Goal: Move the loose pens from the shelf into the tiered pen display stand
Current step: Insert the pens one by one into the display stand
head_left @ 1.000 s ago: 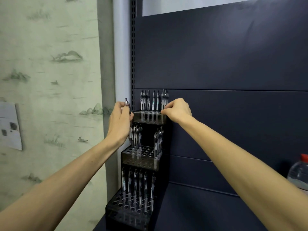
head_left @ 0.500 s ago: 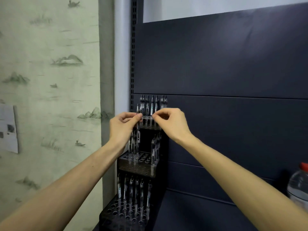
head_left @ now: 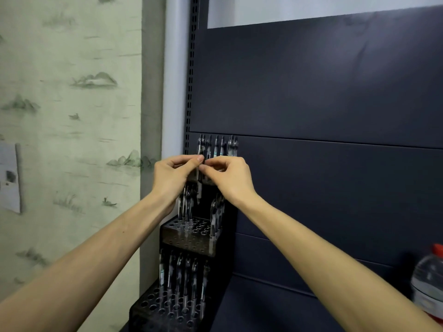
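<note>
A black tiered pen display stand point(head_left: 189, 238) with three stepped levels stands at the left end of the dark shelf point(head_left: 259, 310). Several clear pens point(head_left: 217, 146) stand upright in its top tier, and more fill the middle and bottom tiers. My left hand point(head_left: 171, 178) and my right hand point(head_left: 229, 177) meet in front of the top tier. Both pinch one clear pen point(head_left: 199, 180) that hangs upright between their fingertips, its lower end showing below my hands. The top tier's holes are hidden behind my hands.
A clear water bottle with a red cap point(head_left: 429, 281) stands on the shelf at the far right. A dark back panel point(head_left: 323, 92) rises behind the stand. A slotted upright point(head_left: 191, 68) and a patterned green wall point(head_left: 72, 116) lie to the left.
My right hand left the top tier's right corner and came over to my left hand. Both hands now pinch the pen that my left hand alone held a second ago.
</note>
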Motion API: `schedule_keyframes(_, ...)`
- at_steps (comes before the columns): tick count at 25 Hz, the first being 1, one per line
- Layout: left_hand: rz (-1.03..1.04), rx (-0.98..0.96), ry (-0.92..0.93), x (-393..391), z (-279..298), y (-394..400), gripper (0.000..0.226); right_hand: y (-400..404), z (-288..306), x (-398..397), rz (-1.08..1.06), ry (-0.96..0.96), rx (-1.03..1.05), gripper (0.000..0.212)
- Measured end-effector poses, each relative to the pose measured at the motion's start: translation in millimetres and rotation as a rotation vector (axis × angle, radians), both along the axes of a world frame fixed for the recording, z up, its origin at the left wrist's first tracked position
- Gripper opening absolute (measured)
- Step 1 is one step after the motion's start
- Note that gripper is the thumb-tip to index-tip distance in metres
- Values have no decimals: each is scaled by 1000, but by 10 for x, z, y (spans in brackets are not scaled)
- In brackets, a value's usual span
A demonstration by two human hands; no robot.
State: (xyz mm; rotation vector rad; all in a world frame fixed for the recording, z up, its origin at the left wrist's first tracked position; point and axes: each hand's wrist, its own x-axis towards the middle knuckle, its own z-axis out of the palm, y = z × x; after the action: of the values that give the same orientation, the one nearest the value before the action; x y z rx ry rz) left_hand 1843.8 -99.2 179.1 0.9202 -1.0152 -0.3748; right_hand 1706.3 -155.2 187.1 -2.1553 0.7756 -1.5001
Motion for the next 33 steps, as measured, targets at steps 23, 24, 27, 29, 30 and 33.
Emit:
schedule_keyframes(23, 131, 104, -621, 570, -240, -274, 24, -89, 965, 71, -598, 158, -100, 41)
schedule_keyframes(24, 153, 109, -608, 559, -228, -295, 22, -119, 945, 80, -603, 157, -85, 35)
schedule_keyframes(27, 190, 132, -561, 536, -168, -343, 17, -186, 908, 100, -598, 75, -25, 22)
schedule_keyframes(29, 205, 158, -535, 507, -105, -357, 16, -206, 923, 97, -587, 39, -5, 19)
schedule_keyframes(30, 221, 175, -535, 487, -61, -358, 16, -214, 938, 95, -582, 35, 9, 18)
schedule_keyframes(33, 240, 209, -527, 423, 35, -381, 15, -247, 950, 79, -554, -37, 77, 20)
